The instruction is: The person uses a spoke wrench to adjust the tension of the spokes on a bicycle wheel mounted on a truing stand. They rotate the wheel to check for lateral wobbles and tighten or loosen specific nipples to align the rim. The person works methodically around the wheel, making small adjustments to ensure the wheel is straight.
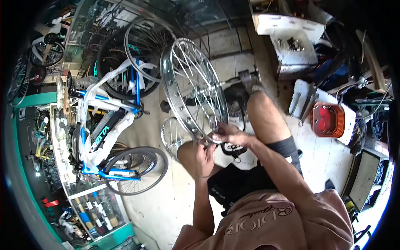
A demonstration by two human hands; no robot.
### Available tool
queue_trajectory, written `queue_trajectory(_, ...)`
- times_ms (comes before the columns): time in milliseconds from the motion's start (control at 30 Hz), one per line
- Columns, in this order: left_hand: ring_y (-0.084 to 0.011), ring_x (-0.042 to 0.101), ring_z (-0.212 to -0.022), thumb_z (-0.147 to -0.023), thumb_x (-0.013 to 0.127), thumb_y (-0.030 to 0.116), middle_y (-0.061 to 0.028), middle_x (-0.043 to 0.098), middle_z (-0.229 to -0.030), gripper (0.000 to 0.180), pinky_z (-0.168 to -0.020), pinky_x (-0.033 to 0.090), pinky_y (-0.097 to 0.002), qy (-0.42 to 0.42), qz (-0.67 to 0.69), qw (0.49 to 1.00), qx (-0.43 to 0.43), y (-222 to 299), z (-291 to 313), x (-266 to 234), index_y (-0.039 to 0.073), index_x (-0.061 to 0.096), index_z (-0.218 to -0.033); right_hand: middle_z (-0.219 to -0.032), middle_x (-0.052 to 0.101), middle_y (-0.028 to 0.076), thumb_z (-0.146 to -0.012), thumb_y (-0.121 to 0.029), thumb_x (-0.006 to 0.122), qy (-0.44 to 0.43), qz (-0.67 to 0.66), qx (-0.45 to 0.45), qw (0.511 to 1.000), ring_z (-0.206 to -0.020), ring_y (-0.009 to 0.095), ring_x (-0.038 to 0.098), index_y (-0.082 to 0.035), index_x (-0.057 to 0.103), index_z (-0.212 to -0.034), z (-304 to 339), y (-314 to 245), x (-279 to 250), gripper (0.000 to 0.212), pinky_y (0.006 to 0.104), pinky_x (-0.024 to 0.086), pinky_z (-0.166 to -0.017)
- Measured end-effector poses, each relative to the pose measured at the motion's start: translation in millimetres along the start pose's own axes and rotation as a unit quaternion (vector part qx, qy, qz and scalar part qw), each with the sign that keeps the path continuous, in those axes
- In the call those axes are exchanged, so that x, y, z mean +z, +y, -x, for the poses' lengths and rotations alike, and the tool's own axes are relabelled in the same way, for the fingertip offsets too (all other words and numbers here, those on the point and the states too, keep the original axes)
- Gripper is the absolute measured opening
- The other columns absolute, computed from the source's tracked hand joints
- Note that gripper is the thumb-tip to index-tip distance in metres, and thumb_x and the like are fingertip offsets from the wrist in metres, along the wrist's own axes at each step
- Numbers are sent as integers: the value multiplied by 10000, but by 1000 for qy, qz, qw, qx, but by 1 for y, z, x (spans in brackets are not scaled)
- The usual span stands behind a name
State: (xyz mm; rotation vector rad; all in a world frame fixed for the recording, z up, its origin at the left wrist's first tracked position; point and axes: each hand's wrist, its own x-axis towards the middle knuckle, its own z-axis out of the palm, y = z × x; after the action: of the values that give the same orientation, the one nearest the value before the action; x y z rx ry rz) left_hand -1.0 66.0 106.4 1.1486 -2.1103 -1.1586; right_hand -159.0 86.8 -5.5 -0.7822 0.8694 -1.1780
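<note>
A silver bicycle wheel point(168, 77) without a tire stands tilted in front of me, its spokes running from the rim to a hub point(211, 88). My left hand point(205, 158) is closed at the near edge of the rim, fingers pointing up against its outer side. Just to its right, my right hand point(230, 135) grips the rim's inner side by the spoke ends. Whether a small tool is between its fingers cannot be made out. Behind the wheel is a dark metal stand point(238, 93), partly hidden by the spokes and my leg.
At left, a blue bicycle frame point(136, 85) wrapped in white foam stands beside a loose tired wheel point(166, 168). Another bare rim point(163, 135) lies behind my knee. At right are an orange basket point(341, 121), a wrench point(308, 100) and a white tray point(278, 48) of small metal parts.
</note>
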Motion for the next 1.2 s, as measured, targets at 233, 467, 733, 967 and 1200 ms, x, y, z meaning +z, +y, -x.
queue_trajectory(233,-223,655,-886,-964,593,45,-151,542,-1102,225,-735,540,-316,-27,-81,996,42,-11,3,-6,-78,552,-1147,-1053,657,122,-774,-617,729,-4,19,10,1000,-1005,226,619,15,566,-1167,-4,-7,-1,762,337,497,-892)
queue_trajectory(467,-201,666,-828,-974,575,41,-132,577,-1001,196,-749,535,-306,-11,-24,1000,7,-26,12,5,-80,530,-1121,-1076,637,161,-814,-404,794,-15,8,37,999,-1057,228,590,65,468,-1222,4,-20,-2,702,360,468,-931)
queue_trajectory(733,-153,594,-925,-977,557,23,-143,534,-1109,195,-750,502,-265,-11,-128,989,73,-27,15,7,-79,489,-1127,-889,615,88,-805,-414,803,28,-24,-5,999,-835,191,561,17,546,-1090,5,-16,2,578,350,463,-755)
queue_trajectory(967,-184,493,-748,-961,544,95,-136,546,-1019,176,-686,412,-303,-75,-274,956,72,-12,13,-5,-54,541,-1054,-979,607,88,-866,-492,717,-20,-142,33,989,-965,166,573,6,510,-1142,9,-29,5,606,328,476,-866)
queue_trajectory(1200,-252,530,-879,-933,542,110,-154,565,-983,196,-827,380,-410,25,-394,914,92,3,13,14,-54,557,-1039,-944,604,104,-818,-518,756,-5,-92,25,995,-905,195,569,8,492,-1126,5,-30,11,663,353,472,-806)
